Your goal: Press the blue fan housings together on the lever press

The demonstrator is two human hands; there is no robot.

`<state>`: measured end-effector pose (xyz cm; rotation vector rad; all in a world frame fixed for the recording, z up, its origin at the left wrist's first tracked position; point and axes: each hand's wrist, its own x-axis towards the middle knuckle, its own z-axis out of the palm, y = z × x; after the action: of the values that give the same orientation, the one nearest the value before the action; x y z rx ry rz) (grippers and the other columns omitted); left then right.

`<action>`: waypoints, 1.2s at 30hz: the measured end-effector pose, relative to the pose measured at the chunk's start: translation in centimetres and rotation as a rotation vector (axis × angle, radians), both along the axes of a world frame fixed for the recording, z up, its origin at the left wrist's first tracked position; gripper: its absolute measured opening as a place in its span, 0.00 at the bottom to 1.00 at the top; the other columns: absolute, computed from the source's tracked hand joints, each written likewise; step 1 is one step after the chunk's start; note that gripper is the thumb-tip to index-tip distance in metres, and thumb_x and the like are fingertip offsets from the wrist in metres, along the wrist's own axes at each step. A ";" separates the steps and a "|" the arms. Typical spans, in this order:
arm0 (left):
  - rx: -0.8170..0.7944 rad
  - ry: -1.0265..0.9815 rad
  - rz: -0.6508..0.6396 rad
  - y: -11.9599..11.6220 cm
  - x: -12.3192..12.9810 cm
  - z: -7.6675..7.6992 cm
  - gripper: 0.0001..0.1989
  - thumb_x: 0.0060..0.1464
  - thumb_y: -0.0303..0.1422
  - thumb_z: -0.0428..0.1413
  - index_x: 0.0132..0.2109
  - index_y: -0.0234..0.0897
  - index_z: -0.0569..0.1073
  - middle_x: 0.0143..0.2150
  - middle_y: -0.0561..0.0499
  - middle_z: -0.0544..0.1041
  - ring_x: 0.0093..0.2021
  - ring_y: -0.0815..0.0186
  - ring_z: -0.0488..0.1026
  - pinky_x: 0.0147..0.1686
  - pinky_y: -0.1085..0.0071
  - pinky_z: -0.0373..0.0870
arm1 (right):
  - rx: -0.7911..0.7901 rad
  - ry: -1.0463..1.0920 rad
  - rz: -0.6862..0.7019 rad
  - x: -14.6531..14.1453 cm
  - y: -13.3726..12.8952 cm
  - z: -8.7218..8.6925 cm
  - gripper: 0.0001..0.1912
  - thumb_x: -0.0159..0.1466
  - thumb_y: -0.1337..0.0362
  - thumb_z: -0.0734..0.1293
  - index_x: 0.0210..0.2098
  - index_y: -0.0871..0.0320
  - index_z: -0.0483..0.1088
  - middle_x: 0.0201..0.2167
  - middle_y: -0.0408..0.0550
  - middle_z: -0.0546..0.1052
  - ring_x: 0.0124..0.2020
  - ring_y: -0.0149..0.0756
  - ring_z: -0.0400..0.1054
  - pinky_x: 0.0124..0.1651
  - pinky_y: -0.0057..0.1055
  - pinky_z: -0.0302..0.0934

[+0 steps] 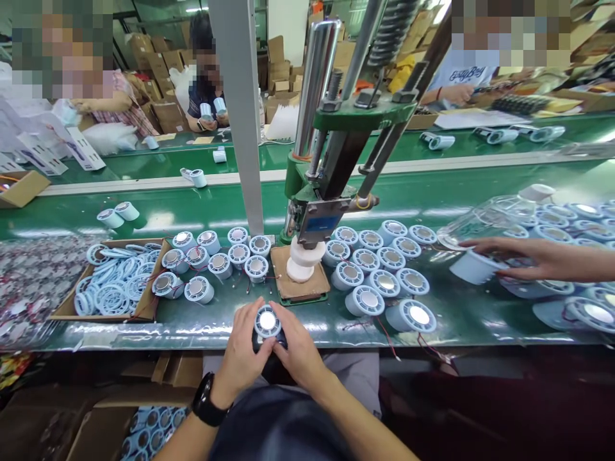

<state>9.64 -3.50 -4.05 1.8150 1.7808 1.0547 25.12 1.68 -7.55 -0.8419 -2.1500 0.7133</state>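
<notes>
At the front edge of the bench, my left hand and my right hand are both closed around a light-blue round motor housing. Its slotted ring and silver centre disc face up, and the fingers hide most of its sides. Just beyond my hands stands a green press with a white round pusher above a brown base plate. Similar blue housings with thin red and black wires stand upright left of the press, and more housings stand to its right.
A cardboard box of loose blue rings lies at left, beside a heap of small wired parts. From the right, another person's hand grips a housing near a clear plastic bottle. A grey post rises behind; people sit across the bench.
</notes>
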 end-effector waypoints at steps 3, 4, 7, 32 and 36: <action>-0.066 -0.068 -0.009 0.1 0.2 -0.5 0.27 0.58 0.33 0.54 0.64 0.35 0.63 0.61 0.39 0.71 0.61 0.55 0.70 0.59 0.57 0.69 | 0.043 -0.147 0.099 2.7 1.8 4.8 0.37 0.60 0.72 0.68 0.67 0.55 0.58 0.61 0.55 0.69 0.60 0.46 0.67 0.60 0.44 0.70; -0.093 -0.096 0.007 0.3 0.2 -0.2 0.27 0.56 0.32 0.56 0.62 0.35 0.65 0.59 0.40 0.73 0.58 0.55 0.73 0.57 0.58 0.71 | 0.093 -0.159 0.088 3.8 2.8 7.5 0.36 0.60 0.71 0.69 0.67 0.55 0.59 0.61 0.54 0.69 0.61 0.46 0.67 0.60 0.45 0.69; -0.114 -0.160 0.049 2.0 -0.1 1.9 0.26 0.49 0.33 0.60 0.57 0.36 0.71 0.52 0.45 0.79 0.51 0.55 0.77 0.52 0.60 0.74 | 0.376 -0.046 -0.127 6.7 6.8 17.9 0.27 0.65 0.67 0.67 0.63 0.58 0.64 0.60 0.51 0.70 0.63 0.44 0.64 0.65 0.46 0.62; -0.005 -0.432 -0.220 13.6 3.0 2.5 0.41 0.48 0.32 0.66 0.67 0.38 0.60 0.64 0.41 0.68 0.63 0.51 0.66 0.64 0.54 0.61 | 0.807 0.745 -0.445 7.8 4.6 21.8 0.15 0.67 0.64 0.58 0.43 0.54 0.77 0.36 0.48 0.74 0.42 0.37 0.74 0.50 0.44 0.69; -0.016 -0.378 -0.211 12.9 3.7 3.1 0.39 0.51 0.31 0.64 0.68 0.36 0.58 0.64 0.40 0.69 0.64 0.51 0.65 0.65 0.55 0.60 | 0.846 0.431 -0.459 9.5 -0.7 11.3 0.07 0.65 0.70 0.64 0.33 0.54 0.74 0.32 0.45 0.69 0.42 0.39 0.73 0.46 0.42 0.69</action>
<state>13.35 9.41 -0.96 1.6205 1.3431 1.1979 34.58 1.03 3.78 -0.5947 -1.5470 -0.2433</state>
